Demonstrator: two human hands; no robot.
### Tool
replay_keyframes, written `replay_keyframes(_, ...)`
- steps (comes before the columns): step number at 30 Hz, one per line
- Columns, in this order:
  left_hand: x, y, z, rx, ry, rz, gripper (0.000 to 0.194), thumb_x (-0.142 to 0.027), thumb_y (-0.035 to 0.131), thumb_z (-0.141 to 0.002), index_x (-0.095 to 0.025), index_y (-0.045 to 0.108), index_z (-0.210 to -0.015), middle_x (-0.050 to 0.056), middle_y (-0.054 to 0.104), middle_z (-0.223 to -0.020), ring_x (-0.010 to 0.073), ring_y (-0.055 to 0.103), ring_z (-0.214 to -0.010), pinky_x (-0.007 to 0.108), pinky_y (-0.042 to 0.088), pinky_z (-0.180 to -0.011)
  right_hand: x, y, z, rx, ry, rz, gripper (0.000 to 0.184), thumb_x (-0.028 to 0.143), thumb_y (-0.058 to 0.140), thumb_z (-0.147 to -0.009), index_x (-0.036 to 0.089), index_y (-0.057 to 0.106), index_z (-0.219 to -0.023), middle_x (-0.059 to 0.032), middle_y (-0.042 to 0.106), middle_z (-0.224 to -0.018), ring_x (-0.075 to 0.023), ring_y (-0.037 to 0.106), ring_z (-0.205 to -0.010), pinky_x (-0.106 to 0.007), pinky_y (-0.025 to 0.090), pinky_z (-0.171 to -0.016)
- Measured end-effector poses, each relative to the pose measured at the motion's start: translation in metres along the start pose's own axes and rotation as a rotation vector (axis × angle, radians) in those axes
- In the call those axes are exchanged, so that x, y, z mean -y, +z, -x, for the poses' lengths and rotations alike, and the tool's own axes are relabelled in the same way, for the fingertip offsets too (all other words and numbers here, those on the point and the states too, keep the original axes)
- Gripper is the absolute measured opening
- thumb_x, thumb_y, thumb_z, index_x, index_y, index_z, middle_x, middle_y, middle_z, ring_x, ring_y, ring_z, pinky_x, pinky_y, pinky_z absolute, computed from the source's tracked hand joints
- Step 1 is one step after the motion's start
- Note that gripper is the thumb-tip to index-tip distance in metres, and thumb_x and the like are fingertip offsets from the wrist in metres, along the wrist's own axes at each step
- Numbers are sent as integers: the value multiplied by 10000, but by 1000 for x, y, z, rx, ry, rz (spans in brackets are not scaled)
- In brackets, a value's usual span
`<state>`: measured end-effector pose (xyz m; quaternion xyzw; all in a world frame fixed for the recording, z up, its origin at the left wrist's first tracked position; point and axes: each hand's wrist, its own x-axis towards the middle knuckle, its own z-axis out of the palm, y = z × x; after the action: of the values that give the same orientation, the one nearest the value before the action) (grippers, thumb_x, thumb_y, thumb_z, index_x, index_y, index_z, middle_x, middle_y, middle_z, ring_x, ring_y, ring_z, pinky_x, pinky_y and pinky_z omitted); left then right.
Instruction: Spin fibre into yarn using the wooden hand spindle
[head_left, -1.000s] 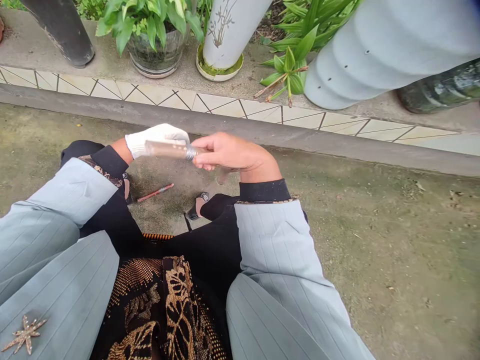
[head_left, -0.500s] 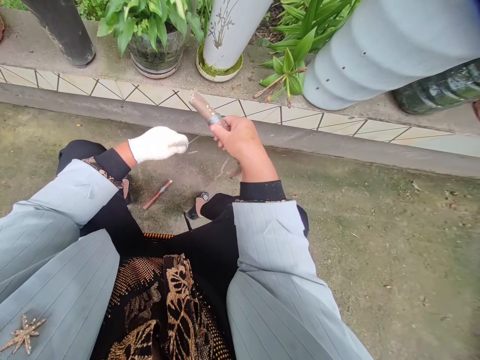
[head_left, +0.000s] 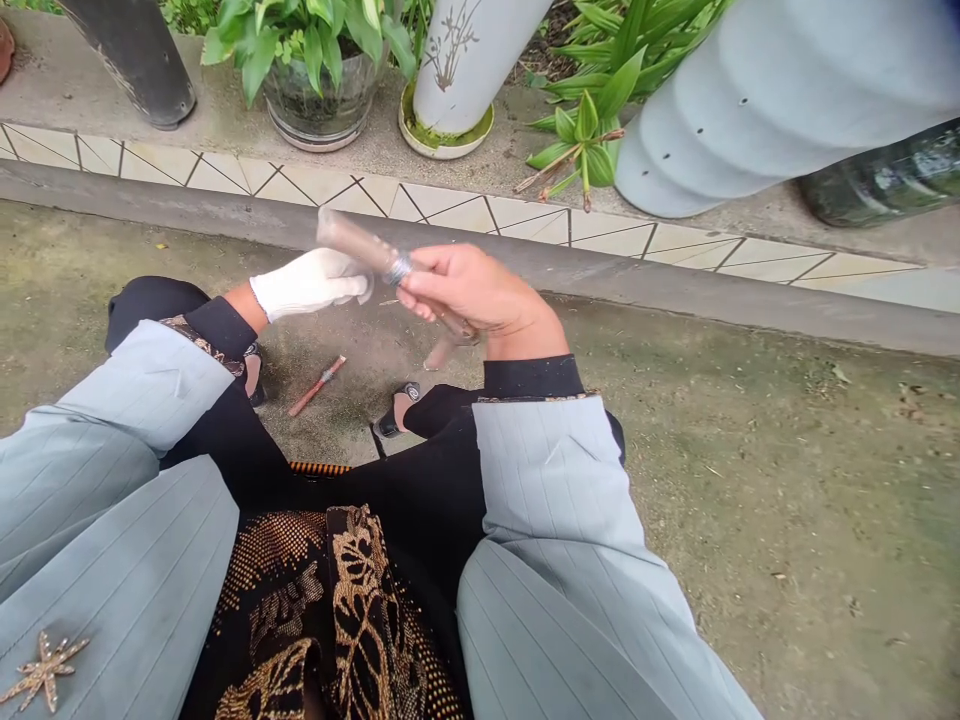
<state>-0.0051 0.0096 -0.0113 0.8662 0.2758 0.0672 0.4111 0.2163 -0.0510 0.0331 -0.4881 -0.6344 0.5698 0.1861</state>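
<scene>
My right hand is closed around a brownish, smooth rod, blurred by motion, with silvery wire wound about its middle. The rod slants up to the left, and its lower part shows below my palm. My left hand, in a white glove, is just left of the wire winding, with fingers pinched together. The thin strand that showed at its fingertips earlier is hard to make out now. On the ground between my feet lies a reddish stick with a grey wrapped band at its middle.
A low ledge with a tiled face runs across ahead. On it stand a dark cylinder, a glass pot with a leafy plant, a white vase in a mossy saucer, a ribbed grey container and a dark green jar.
My right hand has turned the rod, so its upper end has swung left and down towards my left hand. The gloved hand has moved only slightly. The reddish stick lies still.
</scene>
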Motion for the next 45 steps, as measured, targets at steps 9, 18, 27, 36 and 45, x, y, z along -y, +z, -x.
replay_keyframes(9,-19,-1,-4,74,1,-146,300,-309,430,-868,-174,698,-877,27,693,-818,127,583,-707,236,420,-700,-36,-20,-18,-563,181,201,327,495,567,-886,203,523,-745,-41,553,-667,-161,533,-628,-289,441,-596)
replay_keyframes(18,-1,-1,-7,31,40,-368,287,-345,467,-856,-179,698,-891,19,699,-835,153,619,-773,240,399,-714,-33,-6,-21,258,375,552,226,382,653,-833,186,600,-734,-33,601,-653,-147,534,-587,-297,393,-587)
replay_keyframes(27,-5,-6,-6,-87,-14,58,307,-341,441,-908,-136,671,-912,41,630,-685,111,501,-572,251,396,-571,-4,-16,9,-167,-92,-159,323,460,650,-822,200,515,-687,7,540,-662,-93,444,-546,-244,380,-528)
replay_keyframes(36,-18,-2,-10,109,57,-87,314,-299,430,-893,-143,700,-924,23,676,-812,123,590,-698,249,429,-695,-35,-26,-13,-625,121,-22,301,435,578,-900,206,514,-717,-15,550,-648,-127,514,-567,-259,432,-527)
replay_keyframes(45,-11,2,-13,147,84,-214,314,-300,437,-883,-152,710,-928,15,693,-866,134,610,-801,239,405,-788,-36,-11,-24,34,470,754,222,373,603,-874,175,649,-784,-78,649,-710,-209,620,-731,-324,441,-667)
